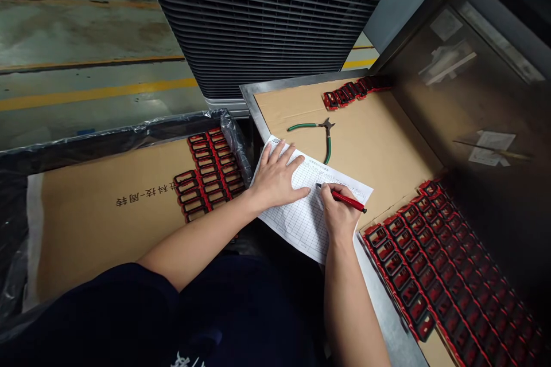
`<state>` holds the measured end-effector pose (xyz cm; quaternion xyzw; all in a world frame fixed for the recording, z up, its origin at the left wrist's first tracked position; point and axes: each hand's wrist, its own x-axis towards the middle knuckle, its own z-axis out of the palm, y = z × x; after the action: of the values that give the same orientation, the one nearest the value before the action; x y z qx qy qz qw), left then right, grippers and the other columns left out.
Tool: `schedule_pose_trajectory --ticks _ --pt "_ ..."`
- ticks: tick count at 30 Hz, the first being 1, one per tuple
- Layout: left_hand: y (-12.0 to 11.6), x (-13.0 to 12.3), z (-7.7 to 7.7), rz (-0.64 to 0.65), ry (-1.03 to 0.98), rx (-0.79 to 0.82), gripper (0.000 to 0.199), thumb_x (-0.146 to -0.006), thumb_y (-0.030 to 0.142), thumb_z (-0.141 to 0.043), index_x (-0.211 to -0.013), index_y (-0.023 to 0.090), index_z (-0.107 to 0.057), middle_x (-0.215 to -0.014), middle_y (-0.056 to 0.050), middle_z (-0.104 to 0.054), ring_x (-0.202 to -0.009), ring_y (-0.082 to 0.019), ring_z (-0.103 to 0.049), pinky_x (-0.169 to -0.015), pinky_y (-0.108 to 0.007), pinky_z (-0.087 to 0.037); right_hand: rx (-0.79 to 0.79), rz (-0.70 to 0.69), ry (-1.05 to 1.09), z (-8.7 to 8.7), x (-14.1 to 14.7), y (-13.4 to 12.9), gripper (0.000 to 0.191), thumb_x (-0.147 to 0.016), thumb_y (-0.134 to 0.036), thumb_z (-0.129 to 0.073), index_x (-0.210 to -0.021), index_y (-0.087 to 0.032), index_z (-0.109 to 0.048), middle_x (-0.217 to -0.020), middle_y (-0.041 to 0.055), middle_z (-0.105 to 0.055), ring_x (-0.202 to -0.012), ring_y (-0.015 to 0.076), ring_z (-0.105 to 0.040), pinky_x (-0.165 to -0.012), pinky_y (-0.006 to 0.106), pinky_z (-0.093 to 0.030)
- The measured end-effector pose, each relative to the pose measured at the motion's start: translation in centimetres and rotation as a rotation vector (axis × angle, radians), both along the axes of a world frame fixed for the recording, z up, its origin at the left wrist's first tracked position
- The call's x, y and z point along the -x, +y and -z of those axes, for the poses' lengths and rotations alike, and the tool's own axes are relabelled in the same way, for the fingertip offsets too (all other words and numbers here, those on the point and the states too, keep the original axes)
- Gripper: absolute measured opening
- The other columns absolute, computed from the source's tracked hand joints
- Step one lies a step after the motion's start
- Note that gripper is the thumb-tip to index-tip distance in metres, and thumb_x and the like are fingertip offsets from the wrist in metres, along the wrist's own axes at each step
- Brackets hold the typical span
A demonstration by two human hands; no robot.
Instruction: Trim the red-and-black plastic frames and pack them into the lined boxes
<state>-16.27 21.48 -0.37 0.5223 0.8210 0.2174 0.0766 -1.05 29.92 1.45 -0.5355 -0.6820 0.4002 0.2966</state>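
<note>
A printed form with a grid point(297, 226) lies on the cardboard-covered bench, its near edge reaching past the bench's edge. My left hand point(278, 175) rests flat on the upper left of this sheet, fingers spread. In my right hand point(340, 212) is a red pen point(349, 200), gripped in a writing hold with its dark tip at the paper. Just beyond the sheet lie green-handled cutting pliers point(328, 132), their handles spread apart.
Rows of red-and-black rectangular frames point(413, 249) cover the bench at right; a short row point(348, 92) lies at its far edge. More frames point(209, 172) sit on cardboard point(107, 241) in a plastic-lined container at left. A black slatted unit point(267, 17) stands behind.
</note>
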Motion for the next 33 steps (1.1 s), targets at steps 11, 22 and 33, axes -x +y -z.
schedule_pose_trajectory --ticks 11,22,33 --pt "0.02 0.04 -0.06 0.002 -0.008 0.012 0.082 -0.078 0.064 -0.067 -0.146 0.021 -0.053 -0.165 -0.012 -0.035 -0.157 -0.037 -0.02 -0.129 -0.057 -0.007 -0.003 0.026 0.021 -0.08 0.06 0.13 0.018 -0.074 -0.038 -0.073 -0.073 -0.021 -0.073 -0.077 0.0017 -0.076 -0.08 0.0229 -0.068 -0.078 0.034 -0.05" --pt "0.06 0.12 0.04 0.005 -0.001 0.017 0.082 -0.078 0.065 -0.067 -0.146 0.021 -0.053 -0.166 -0.012 -0.035 -0.157 -0.037 -0.019 -0.129 -0.057 -0.007 -0.008 0.018 0.006 -0.19 0.1 0.12 0.019 -0.076 -0.04 -0.072 -0.075 -0.02 -0.073 -0.08 0.0029 -0.076 -0.086 0.0242 -0.068 -0.083 0.035 -0.049" --pt "0.04 0.16 -0.14 0.006 -0.016 0.035 0.083 -0.078 0.066 -0.067 -0.147 0.022 -0.052 -0.167 -0.011 -0.033 -0.158 -0.036 -0.017 -0.13 -0.057 -0.006 0.045 0.02 -0.008 -0.01 0.14 0.14 0.023 -0.074 -0.044 -0.073 -0.078 -0.021 -0.075 -0.081 0.0029 -0.077 -0.085 0.0247 -0.068 -0.08 0.034 -0.05"
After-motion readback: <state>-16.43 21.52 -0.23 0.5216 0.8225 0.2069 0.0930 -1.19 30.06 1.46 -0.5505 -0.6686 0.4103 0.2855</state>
